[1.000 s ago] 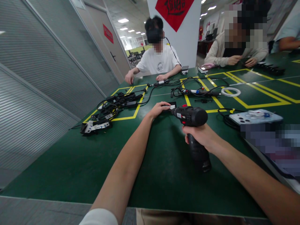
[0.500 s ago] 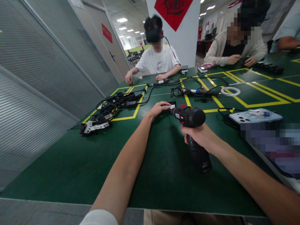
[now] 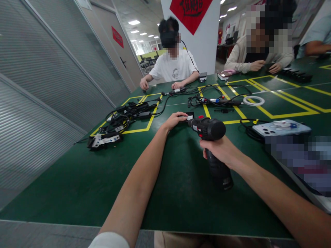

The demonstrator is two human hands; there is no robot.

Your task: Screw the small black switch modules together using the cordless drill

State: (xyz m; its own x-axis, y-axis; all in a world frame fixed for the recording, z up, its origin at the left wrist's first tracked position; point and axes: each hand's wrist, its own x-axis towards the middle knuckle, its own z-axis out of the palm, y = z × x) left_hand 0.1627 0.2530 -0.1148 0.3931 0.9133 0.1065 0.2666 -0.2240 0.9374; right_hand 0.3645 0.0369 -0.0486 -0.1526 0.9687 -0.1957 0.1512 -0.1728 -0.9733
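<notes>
Seeing my right hand [image 3: 219, 150] wrapped around the black power screwdriver [image 3: 210, 130], its nose at a small black part [image 3: 189, 115] on the green counter [image 3: 77, 179]. My left hand [image 3: 175, 120] pins that part, fingers curled on it. Cable pile [image 3: 124, 115] well left, phone [image 3: 280, 127] right.

I can't read any text from here. The red diamond sign [image 3: 190, 12] on the white pillar [image 3: 207, 44] carries a dark character, cut off at the top. The small red sign [image 3: 117, 36] on the door is too blurred.
</notes>
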